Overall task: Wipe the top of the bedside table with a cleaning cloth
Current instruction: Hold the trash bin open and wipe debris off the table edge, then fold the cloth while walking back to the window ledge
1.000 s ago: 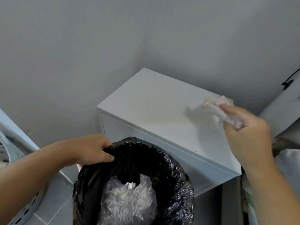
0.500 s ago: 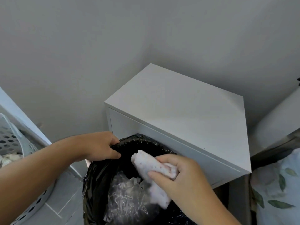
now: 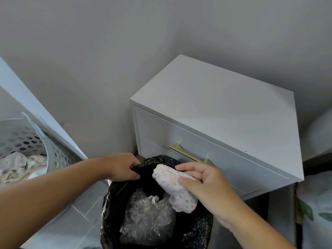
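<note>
The white bedside table (image 3: pixel 221 105) stands in the corner against the grey wall, its top bare, a gold handle (image 3: pixel 186 155) on its drawer front. My right hand (image 3: pixel 210 184) holds a crumpled white cleaning cloth (image 3: pixel 177 189) with small pink dots over the mouth of a bin lined with a black bag (image 3: pixel 197 229), in front of the table. My left hand (image 3: pixel 124 168) grips the bag's rim at the far left of the bin. Clear crumpled plastic (image 3: pixel 147 216) lies inside the bin.
A grey perforated laundry basket (image 3: pixel 36 139) with fabric in it stands at the left on the tiled floor. A leaf-patterned pillow or bedding (image 3: pixel 316 209) lies at the right edge, beside the table.
My right hand has brought the cloth off the table's top and down over the bin. The view has pulled back, so the drawer front and handle show. My left hand stays on the bag's rim.
</note>
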